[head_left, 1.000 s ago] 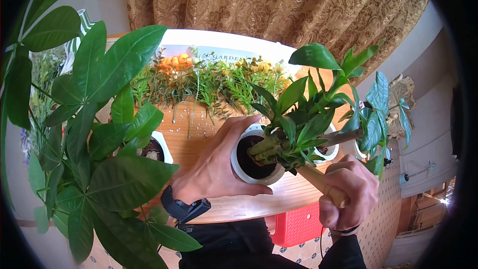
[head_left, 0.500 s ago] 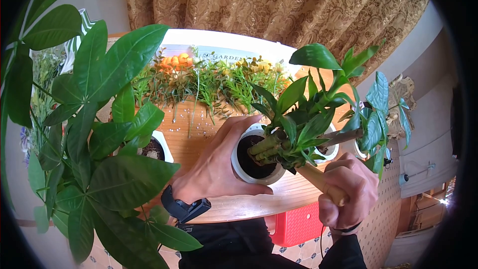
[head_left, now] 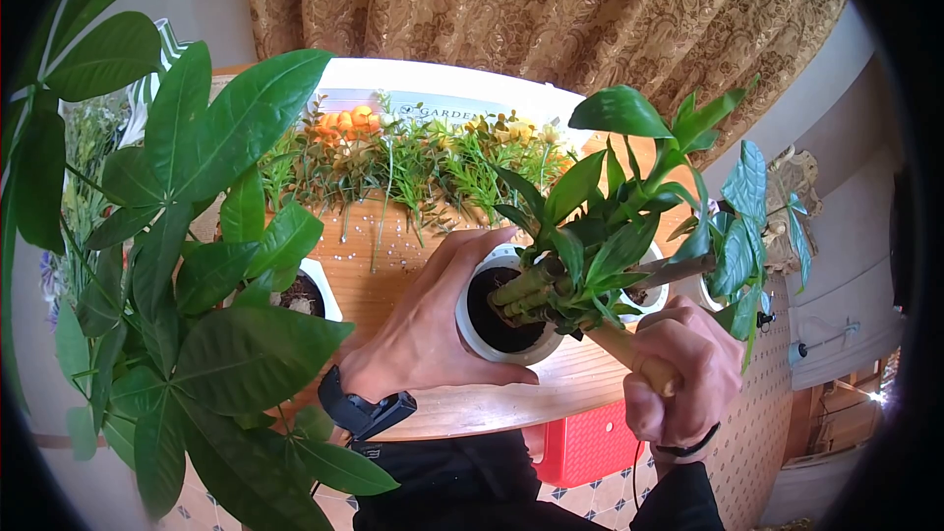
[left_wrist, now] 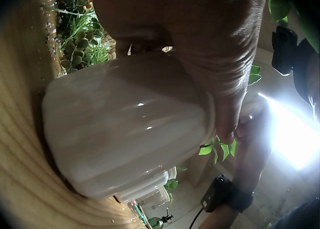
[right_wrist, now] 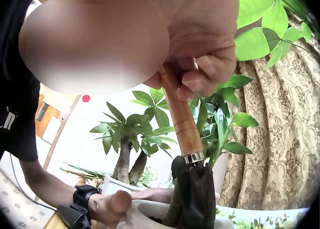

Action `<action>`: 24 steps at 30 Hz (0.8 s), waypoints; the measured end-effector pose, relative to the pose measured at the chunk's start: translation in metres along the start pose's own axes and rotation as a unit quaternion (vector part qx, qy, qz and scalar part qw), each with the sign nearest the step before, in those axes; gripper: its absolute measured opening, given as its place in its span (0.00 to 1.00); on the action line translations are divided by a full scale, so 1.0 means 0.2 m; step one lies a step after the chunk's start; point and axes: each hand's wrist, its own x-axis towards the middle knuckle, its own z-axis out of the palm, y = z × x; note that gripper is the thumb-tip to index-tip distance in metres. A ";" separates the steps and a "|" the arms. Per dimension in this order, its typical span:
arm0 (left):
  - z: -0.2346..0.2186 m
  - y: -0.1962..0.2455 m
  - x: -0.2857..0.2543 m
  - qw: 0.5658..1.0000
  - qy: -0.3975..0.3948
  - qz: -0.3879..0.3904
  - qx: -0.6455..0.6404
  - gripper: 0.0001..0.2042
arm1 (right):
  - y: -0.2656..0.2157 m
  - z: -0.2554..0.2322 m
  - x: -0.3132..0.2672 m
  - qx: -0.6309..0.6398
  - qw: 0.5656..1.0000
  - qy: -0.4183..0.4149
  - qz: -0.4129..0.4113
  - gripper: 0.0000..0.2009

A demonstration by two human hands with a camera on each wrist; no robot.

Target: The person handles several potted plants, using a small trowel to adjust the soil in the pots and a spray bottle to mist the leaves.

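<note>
My left hand (head_left: pixel 423 320) grips a white ribbed plant pot (left_wrist: pixel 125 129) around its side and rim, thumb at the near edge. Dark soil (head_left: pixel 492 320) fills the pot, and a leafy plant with thick green stalks (head_left: pixel 526 295) leans out of it to the right. In my right hand (head_left: pixel 693 369) is the wooden handle of a hand trowel (right_wrist: pixel 182 116). Its dark metal blade (right_wrist: pixel 195 189) points down into the pot beside the stalks, the tip hidden. In the head view, leaves cover the blade.
A big-leafed potted plant (head_left: pixel 236 364) fills the left side, its white pot (head_left: pixel 329 290) behind leaves. Cut flowers and greenery (head_left: pixel 423 157) lie along the back of the wooden table (head_left: pixel 383 226). More potted plants (head_left: pixel 742 226) stand at right. A red stool (head_left: pixel 585 442) is below the front edge.
My right hand has shifted slightly left with the trowel handle, and more of its wristband shows. The left hand and the pot have stayed in place.
</note>
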 end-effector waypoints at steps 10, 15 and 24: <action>0.00 0.00 0.00 1.000 0.003 0.009 0.010 0.62 | -0.01 -0.03 0.00 0.016 1.000 -0.003 -0.002 0.24; 0.01 0.00 0.00 1.000 0.008 -0.002 -0.003 0.62 | 0.00 -0.01 0.00 0.004 1.000 -0.010 0.002 0.24; 0.00 0.01 0.01 1.000 0.000 0.007 0.009 0.62 | -0.02 -0.02 -0.01 0.010 1.000 -0.009 0.001 0.25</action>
